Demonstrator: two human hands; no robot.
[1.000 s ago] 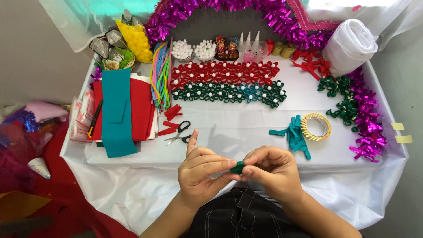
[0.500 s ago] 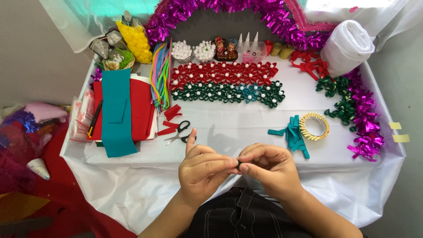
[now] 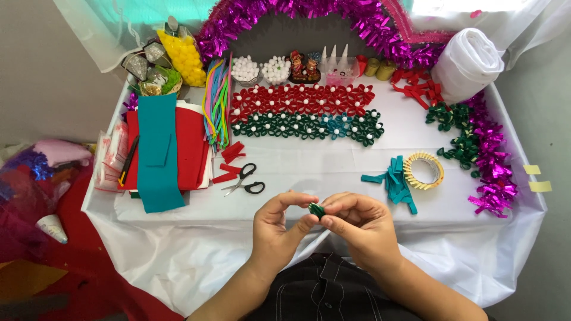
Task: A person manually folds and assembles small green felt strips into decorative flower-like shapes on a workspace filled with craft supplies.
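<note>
At six o'clock, left hand [image 3: 278, 229] and right hand [image 3: 363, 229] pinch small folded green ribbon loop [image 3: 316, 210]; slackened fingertips risk unfolding.

Single head-worn view; looks steeply down and forward from above the person's lap; left hand [image 3: 276, 229] and right hand [image 3: 360, 229] sit close, low centre; white-covered table [image 3: 321, 172] stretches beyond them; tinsel garland [image 3: 309, 18] farthest, at the top edge.
</note>
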